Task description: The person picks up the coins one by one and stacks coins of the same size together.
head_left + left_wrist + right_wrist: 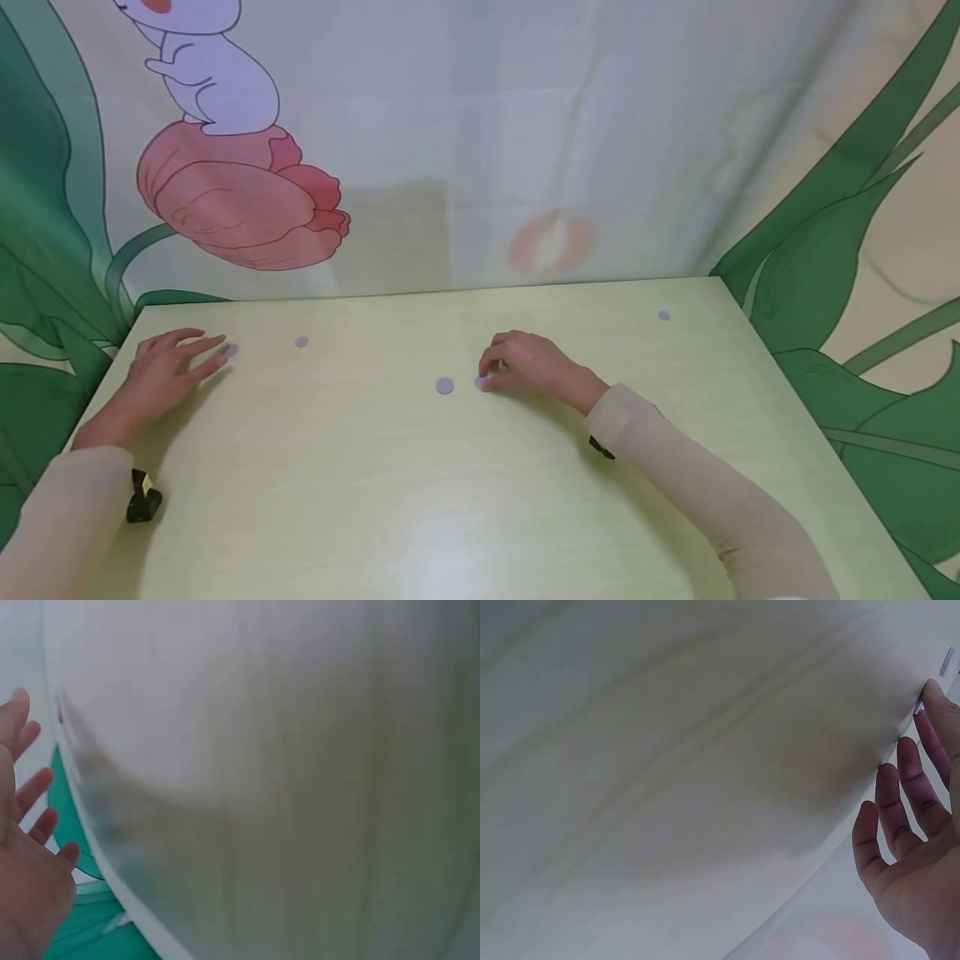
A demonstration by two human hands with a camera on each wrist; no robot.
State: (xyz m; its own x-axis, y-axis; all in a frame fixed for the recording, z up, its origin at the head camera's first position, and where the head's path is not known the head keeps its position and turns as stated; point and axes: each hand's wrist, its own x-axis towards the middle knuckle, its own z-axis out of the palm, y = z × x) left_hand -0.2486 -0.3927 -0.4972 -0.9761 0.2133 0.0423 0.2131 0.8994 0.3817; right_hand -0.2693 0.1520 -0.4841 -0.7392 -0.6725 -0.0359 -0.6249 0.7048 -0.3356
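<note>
Small flat lavender-grey discs are spread over the pale wooden table. At the table's left side, my left hand [161, 379] has its fingers loosely stretched, with thumb and forefinger beside one disc [231, 350]. In the left wrist view its fingers [34, 791] are spread apart and no disc shows. Near the middle, my right hand [532, 367] pinches another disc [480, 382] by its edge between thumb and forefinger. That disc's thin edge [919, 706] appears between the fingertips in the right wrist view. Close to its left lies one more disc [445, 386].
One disc [302, 342] lies right of my left hand, and another [663, 315] near the table's far right corner. Behind the table [420, 492] hangs a printed curtain [405, 125] with a rabbit and flowers. Dark wrist straps show at both sleeves.
</note>
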